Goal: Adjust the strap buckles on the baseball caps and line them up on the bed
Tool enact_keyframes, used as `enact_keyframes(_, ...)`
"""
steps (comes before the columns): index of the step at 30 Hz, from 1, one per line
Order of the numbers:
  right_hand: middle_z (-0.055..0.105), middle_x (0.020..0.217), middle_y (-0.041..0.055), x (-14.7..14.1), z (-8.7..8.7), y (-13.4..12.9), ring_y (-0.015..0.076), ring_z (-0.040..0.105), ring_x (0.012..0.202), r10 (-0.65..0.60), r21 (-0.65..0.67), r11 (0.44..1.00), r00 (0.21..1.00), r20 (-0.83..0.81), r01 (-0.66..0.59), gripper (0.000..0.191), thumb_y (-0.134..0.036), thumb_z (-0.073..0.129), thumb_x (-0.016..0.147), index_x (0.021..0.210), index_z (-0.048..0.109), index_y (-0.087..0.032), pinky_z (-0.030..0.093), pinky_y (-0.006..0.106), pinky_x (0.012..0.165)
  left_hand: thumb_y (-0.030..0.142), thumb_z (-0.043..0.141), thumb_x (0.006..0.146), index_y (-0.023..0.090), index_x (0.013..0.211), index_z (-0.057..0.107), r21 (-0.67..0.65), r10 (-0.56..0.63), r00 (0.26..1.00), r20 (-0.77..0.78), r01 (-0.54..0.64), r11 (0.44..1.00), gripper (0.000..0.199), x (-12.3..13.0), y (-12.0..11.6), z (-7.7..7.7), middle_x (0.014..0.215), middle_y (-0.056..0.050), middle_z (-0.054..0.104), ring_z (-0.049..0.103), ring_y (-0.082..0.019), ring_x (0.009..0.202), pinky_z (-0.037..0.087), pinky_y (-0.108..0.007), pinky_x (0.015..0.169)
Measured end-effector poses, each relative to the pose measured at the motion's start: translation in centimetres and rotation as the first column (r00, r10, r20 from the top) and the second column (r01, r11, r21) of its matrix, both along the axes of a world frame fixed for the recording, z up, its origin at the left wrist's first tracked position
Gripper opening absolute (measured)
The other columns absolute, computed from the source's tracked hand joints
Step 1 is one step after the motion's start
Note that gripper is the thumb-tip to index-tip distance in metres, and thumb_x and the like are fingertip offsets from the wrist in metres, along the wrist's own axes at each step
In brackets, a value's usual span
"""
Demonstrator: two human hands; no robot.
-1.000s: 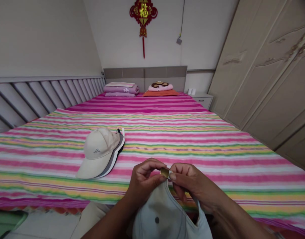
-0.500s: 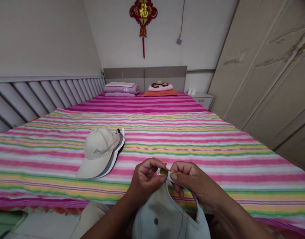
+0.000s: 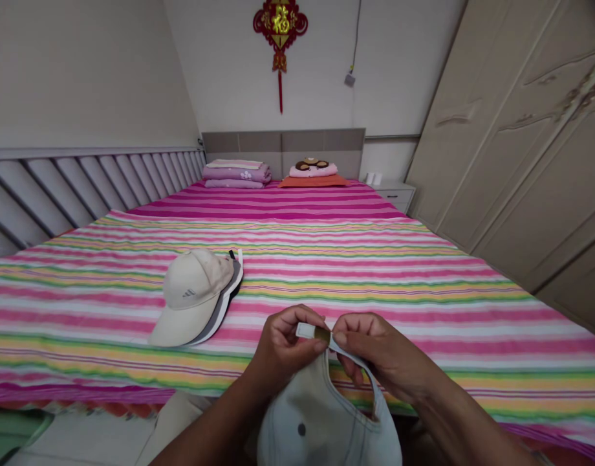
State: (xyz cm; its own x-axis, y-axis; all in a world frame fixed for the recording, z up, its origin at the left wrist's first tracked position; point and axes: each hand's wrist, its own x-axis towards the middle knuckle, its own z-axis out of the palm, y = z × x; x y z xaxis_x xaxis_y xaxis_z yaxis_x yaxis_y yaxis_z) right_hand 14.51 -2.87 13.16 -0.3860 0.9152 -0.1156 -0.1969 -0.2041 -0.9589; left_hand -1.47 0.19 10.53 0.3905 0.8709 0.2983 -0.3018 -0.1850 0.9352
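Note:
A light blue baseball cap point(image 3: 321, 414) is held at the bottom middle with its back opening toward the bed. My left hand point(image 3: 290, 340) pinches the brass-coloured buckle point(image 3: 321, 334) on its back strap between thumb and fingers. The strap's free end point(image 3: 305, 330) sticks out leftward past the buckle. On the other side, my right hand point(image 3: 370, 349) is closed on the strap just right of the buckle. To the left on the bed lies a stack of caps, a cream cap point(image 3: 193, 291) on top with grey and white brims showing under it.
A striped sheet point(image 3: 375, 259) covers the bed. Folded purple bedding point(image 3: 237, 175) and a pink folded item point(image 3: 313, 170) lie by the headboard point(image 3: 321, 145). A slatted rail point(image 3: 94, 181) runs along the left, a wardrobe point(image 3: 515, 149) stands right.
More of the strap's free end now protrudes left of the buckle, and the back opening looks narrower. Both hands keep their grip. The stacked caps have not moved.

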Motion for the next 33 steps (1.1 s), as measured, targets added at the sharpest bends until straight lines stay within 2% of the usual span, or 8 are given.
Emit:
enact_keyframes(4, 0.057, 0.048, 0.0012, 0.6, -0.5, 0.1, 0.0075, 0.048, 0.038, 0.077, -0.013, 0.997, 0.997, 0.015, -0.077, 0.036, -0.045, 0.056, 0.074, 0.06, 0.055, -0.012, 0.034, 0.019, 0.04, 0.024, 0.071, 0.06, 0.017, 0.076, 0.064, -0.02, 0.018, 0.999, 0.028, -0.017, 1.0, 0.019, -0.6, 0.3, -0.1, 0.077, -0.003, 0.059, 0.057, -0.015, 0.075, 0.044, -0.024, 0.062)
enact_keyframes(10, 0.048, 0.037, -0.0053, 0.6, -0.5, -0.1, 0.0024, 0.034, 0.029, -0.01, -0.09, 0.996, 1.0, -0.021, 0.008, 0.03, -0.039, 0.068, 0.063, 0.057, 0.053, -0.013, 0.024, 0.015, 0.032, 0.026, 0.071, 0.06, 0.016, 0.077, 0.064, -0.032, 0.013, 1.0, 0.017, -0.012, 0.999, 0.02, -0.6, 0.3, 0.1, 0.078, -0.004, 0.06, 0.057, -0.016, 0.078, 0.044, -0.026, 0.068)
enact_keyframes(16, 0.046, 0.036, -0.0065, -0.1, 0.6, 0.1, 0.0016, 0.031, 0.028, -0.043, -0.032, 0.998, 0.997, 0.063, 0.045, 0.027, -0.035, 0.067, 0.062, 0.056, 0.053, -0.014, 0.021, 0.015, 0.031, 0.026, 0.071, 0.06, 0.017, 0.075, 0.063, -0.061, 0.028, 1.0, 0.012, -0.027, 0.998, 0.02, -0.6, 0.1, 0.5, 0.076, -0.002, 0.06, 0.056, -0.014, 0.073, 0.043, -0.025, 0.066)
enact_keyframes(19, 0.047, 0.037, -0.0068, -0.4, 0.8, 0.2, 0.0011, 0.03, 0.029, -0.073, 0.005, 0.997, 0.991, 0.109, 0.073, 0.025, -0.033, 0.065, 0.064, 0.055, 0.052, -0.014, 0.02, 0.014, 0.031, 0.024, 0.071, 0.059, 0.017, 0.076, 0.064, -0.037, 0.074, 0.997, 0.025, -0.073, 0.997, 0.019, -0.8, 0.0, 0.7, 0.077, -0.002, 0.06, 0.056, -0.014, 0.076, 0.043, -0.024, 0.066)
enact_keyframes(22, 0.047, 0.036, -0.0069, -0.7, 0.9, 0.1, 0.0011, 0.031, 0.028, -0.069, 0.006, 0.998, 0.99, 0.124, 0.069, 0.024, -0.033, 0.064, 0.064, 0.055, 0.052, -0.014, 0.02, 0.014, 0.03, 0.023, 0.071, 0.06, 0.018, 0.076, 0.064, -0.019, 0.067, 0.997, 0.027, -0.067, 0.998, 0.018, -0.9, 0.0, 0.7, 0.076, -0.002, 0.061, 0.056, -0.014, 0.075, 0.042, -0.024, 0.066)
enact_keyframes(27, 0.045, 0.035, -0.0075, -1.1, 1.1, 0.1, 0.0014, 0.031, 0.027, -0.048, -0.001, 0.999, 0.993, 0.108, 0.048, 0.021, -0.032, 0.061, 0.064, 0.055, 0.052, -0.015, 0.019, 0.015, 0.03, 0.022, 0.072, 0.058, 0.017, 0.075, 0.064, -0.056, 0.016, 0.998, 0.056, -0.012, 0.998, 0.019, -0.8, -0.3, 0.6, 0.074, -0.001, 0.061, 0.054, -0.012, 0.069, 0.041, -0.023, 0.065)
enact_keyframes(30, 0.046, 0.036, -0.0071, -0.8, 1.3, 0.2, 0.0012, 0.031, 0.028, -0.036, 0.008, 0.999, 0.991, 0.126, 0.035, 0.019, -0.029, 0.061, 0.064, 0.055, 0.052, -0.014, 0.019, 0.014, 0.03, 0.028, 0.073, 0.057, 0.017, 0.077, 0.063, -0.17, -0.096, 0.986, 0.134, 0.118, 0.978, 0.025, -0.9, -0.3, 0.9, 0.076, -0.002, 0.061, 0.054, -0.012, 0.067, 0.041, -0.023, 0.063)
enact_keyframes(33, 0.046, 0.036, -0.0072, -0.5, 1.5, 0.3, 0.0009, 0.03, 0.028, -0.015, 0.015, 1.0, 0.99, 0.144, 0.013, 0.017, -0.027, 0.058, 0.065, 0.055, 0.051, -0.015, 0.019, 0.014, 0.031, 0.039, 0.067, 0.062, 0.016, 0.081, 0.063, -0.303, -0.173, 0.966, 0.191, 0.226, 0.926, 0.03, -1.1, 0.2, 1.4, 0.077, -0.004, 0.061, 0.055, -0.013, 0.066, 0.041, -0.025, 0.061)
